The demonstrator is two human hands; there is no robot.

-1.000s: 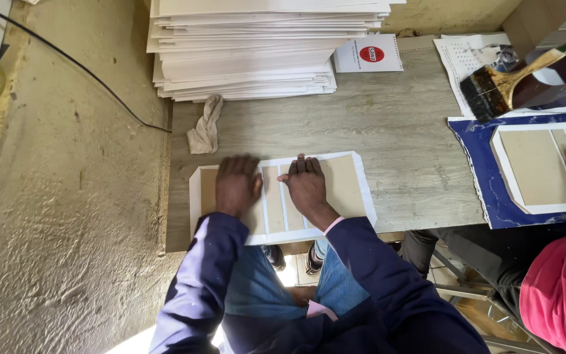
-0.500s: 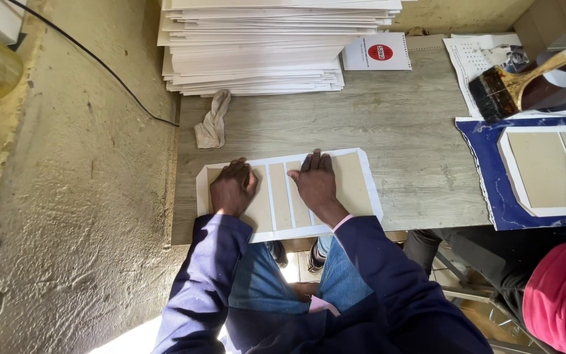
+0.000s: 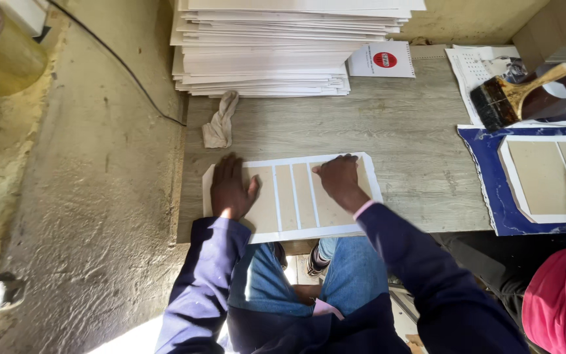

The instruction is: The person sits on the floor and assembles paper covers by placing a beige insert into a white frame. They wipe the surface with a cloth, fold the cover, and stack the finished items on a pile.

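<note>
Hands have slid apart across the white paper sheet with glued brown cardboard strips (image 3: 293,196), lying at the grey wooden table's (image 3: 401,137) six o'clock edge. Left hand (image 3: 230,187) presses flat, fingers together, at nine o'clock; right hand (image 3: 339,180), fingers curled, presses at three o'clock.

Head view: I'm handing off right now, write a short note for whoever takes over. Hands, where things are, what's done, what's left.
Left hand: flat, palm down on the left end of the white sheet with brown board panels; grips nothing.
Right hand: pressed on the right panels; grips nothing.
The sheet lies at the near edge of the grey table, four brown panels laid side by side on it, white margins showing all round.
Stack of white sheets at the far edge, crumpled rag beside it.
Wide brush far right, near a co-worker's blue sheet.
Done: panels placed. Left: margins look unfolded.
</note>
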